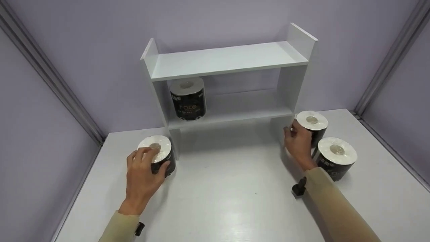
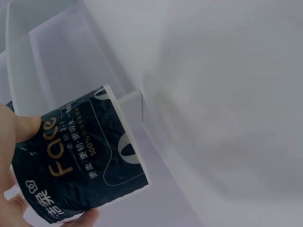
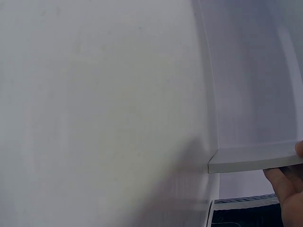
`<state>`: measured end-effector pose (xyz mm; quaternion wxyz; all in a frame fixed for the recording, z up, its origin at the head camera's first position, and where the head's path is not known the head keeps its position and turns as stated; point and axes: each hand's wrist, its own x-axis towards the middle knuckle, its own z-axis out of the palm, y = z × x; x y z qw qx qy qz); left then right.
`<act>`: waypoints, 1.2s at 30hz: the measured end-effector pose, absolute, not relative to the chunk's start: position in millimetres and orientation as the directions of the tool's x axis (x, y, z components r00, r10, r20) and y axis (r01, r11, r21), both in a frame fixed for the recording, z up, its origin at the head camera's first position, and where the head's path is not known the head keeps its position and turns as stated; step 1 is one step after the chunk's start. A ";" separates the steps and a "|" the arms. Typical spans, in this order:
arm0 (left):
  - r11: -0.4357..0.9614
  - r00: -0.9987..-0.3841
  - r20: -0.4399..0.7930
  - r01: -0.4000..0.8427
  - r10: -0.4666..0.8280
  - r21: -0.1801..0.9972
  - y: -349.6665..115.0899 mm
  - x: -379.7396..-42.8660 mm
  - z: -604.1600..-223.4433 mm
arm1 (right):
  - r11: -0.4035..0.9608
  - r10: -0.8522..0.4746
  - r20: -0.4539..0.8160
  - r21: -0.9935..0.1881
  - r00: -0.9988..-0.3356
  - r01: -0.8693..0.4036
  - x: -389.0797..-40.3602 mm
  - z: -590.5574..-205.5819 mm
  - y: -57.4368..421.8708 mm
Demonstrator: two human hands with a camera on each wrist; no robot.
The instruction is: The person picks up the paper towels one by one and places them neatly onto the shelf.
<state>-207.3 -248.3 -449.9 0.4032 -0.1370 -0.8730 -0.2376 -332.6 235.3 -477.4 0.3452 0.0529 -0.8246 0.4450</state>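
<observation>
My left hand (image 1: 142, 171) grips a toilet roll (image 1: 169, 167) in a black wrapper, beside the left side panel of a white shelf unit (image 1: 228, 64). In the left wrist view, the thumb and fingers are around the top end of that toilet roll (image 2: 80, 156), on which "Face" is printed. On the other side, my right hand (image 1: 299, 143) is at the unit's right side panel. In the right wrist view, the thumb and fingers lie on either side of that panel (image 3: 251, 165), pinching it. Two more rolls stand next to this hand, the rear roll (image 1: 312, 121) and the front roll (image 1: 337, 151).
Another roll (image 1: 188, 101) stands upright at the left end of the unit's middle shelf. The unit stands on a white table (image 1: 218, 195) against a pale purple wall (image 1: 218, 20). Metal frame posts (image 1: 50, 70) run down both corners.
</observation>
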 end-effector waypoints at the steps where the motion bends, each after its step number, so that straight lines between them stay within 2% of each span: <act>1: 0.849 -0.638 0.768 0.431 0.048 0.305 -247.0 -206.7 -449.4 | 0.603 0.217 0.619 -0.693 -0.755 -0.395 -332.3 -477.6 235.4; 15: 0.842 -0.660 0.750 0.431 0.048 0.325 -232.5 -201.6 -444.1 | 0.616 0.227 0.625 -0.686 -0.746 -0.387 -332.1 -477.7 236.2; 26: 0.832 -0.657 0.752 0.444 0.051 0.332 -222.8 -198.3 -440.1 | 0.619 0.206 0.607 -0.688 -0.767 -0.379 -329.6 -474.2 236.0; 36: 0.828 -0.679 0.732 0.438 0.050 0.350 -214.5 -195.5 -433.4 | 0.617 0.209 0.590 -0.699 -0.780 -0.363 -330.5 -476.4 236.6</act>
